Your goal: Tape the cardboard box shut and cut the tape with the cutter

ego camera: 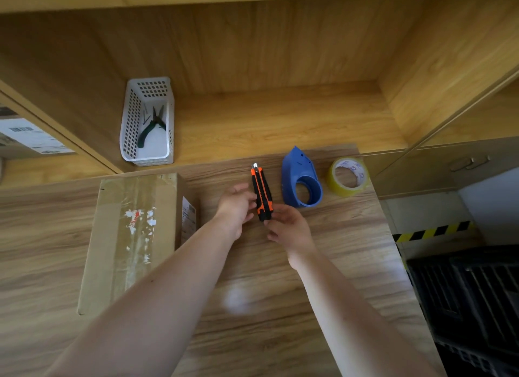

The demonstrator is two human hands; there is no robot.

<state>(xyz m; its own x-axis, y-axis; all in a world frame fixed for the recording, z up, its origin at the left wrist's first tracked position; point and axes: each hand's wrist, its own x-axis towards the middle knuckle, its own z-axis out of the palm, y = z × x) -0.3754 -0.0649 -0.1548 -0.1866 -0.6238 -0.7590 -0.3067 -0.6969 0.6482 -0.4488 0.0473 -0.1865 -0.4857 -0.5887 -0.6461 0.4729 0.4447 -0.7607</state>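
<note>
An orange-and-black cutter (261, 192) is at the table's middle, blade tip showing at its far end. My right hand (289, 230) grips its near end. My left hand (235, 208) touches its left side with the fingers curled against it. A closed cardboard box (132, 236) with clear tape along its top seam and torn label scraps lies to the left. A blue tape dispenser (302, 180) sits right of the cutter, and a roll of yellowish tape (348, 177) lies further right.
A white perforated basket (147, 123) holding pliers (153, 126) stands on the shelf behind the table (252, 306). A black crate (474, 300) sits on the floor at the right, beyond the table edge. Drawers are at the right rear.
</note>
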